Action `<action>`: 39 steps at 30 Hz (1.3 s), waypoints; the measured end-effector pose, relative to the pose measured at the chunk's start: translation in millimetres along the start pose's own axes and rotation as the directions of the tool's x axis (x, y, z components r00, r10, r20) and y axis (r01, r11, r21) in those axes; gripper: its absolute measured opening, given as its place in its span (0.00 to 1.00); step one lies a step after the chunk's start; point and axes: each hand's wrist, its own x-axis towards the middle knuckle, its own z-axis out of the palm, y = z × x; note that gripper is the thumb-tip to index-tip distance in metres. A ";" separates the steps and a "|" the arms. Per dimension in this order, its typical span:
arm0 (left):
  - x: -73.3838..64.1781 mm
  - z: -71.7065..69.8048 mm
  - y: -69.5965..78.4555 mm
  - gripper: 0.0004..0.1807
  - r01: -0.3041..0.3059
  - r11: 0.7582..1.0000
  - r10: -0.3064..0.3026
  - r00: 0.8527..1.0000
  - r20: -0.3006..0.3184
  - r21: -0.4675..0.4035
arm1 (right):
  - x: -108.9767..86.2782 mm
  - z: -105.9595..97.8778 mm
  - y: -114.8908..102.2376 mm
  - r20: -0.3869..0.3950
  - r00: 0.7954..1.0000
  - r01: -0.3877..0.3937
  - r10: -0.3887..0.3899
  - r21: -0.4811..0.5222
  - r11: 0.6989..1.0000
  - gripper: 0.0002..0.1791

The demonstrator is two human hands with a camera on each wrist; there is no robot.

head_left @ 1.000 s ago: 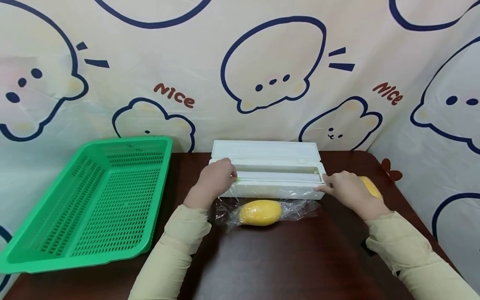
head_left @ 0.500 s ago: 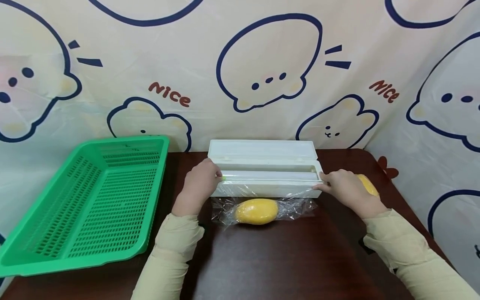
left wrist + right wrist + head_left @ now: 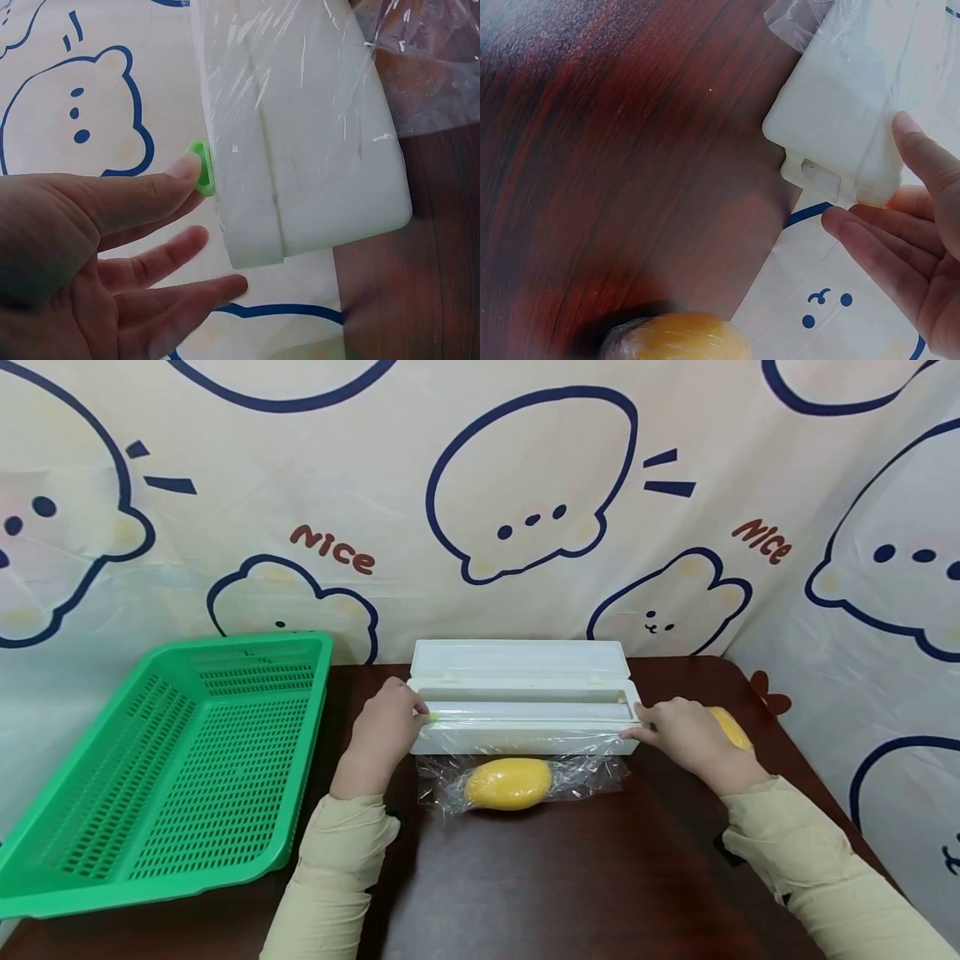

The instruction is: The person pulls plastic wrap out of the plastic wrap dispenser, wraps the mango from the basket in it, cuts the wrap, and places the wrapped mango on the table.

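A white cling film box [image 3: 517,741] stands with its lid tipped back against the wall, a roll of film inside. At its left end my left hand [image 3: 384,727] pinches a small green slide cutter [image 3: 205,171] between thumb and index finger; the other fingers hang loose. My right hand [image 3: 693,737] grips the right end of the box, thumb on the top edge and fingers at the end face. Clear film [image 3: 437,777] runs down over the box front. On the table before it lies a yellow oval fruit [image 3: 508,783], mango-like, covered in that film.
To the left is a large green perforated basket [image 3: 217,760]. A second film-wrapped yellow fruit [image 3: 682,337] lies right of the box, partly behind the right hand in the head view. The printed cloth wall [image 3: 420,602] rises directly behind the box.
My left hand has slid the green cutter leftward along the box to its left end. The right hand keeps its grip. The view has shifted slightly.
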 end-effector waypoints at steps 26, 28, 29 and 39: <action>1.3 -17.4 -17.5 0.09 0.055 0.996 -0.047 0.994 0.101 -0.069 | 2.4 -1.3 -0.3 0.011 0.999 0.030 -0.030 -0.019 0.999 0.31; 1.7 -18.6 -18.1 0.09 0.058 0.996 -0.051 0.993 0.107 -0.067 | 2.7 -1.7 0.1 0.009 0.999 0.033 -0.033 -0.019 0.999 0.31; 1.9 -19.2 -18.0 0.09 0.056 0.996 -0.048 0.993 0.110 -0.069 | 2.6 -1.9 0.3 0.005 0.999 0.035 -0.035 -0.022 0.999 0.30; 1.9 -11.3 -12.3 0.22 0.076 0.995 -0.070 0.995 0.076 -0.067 | 0.5 -2.5 0.0 0.023 1.000 0.014 -0.014 -0.011 1.000 0.31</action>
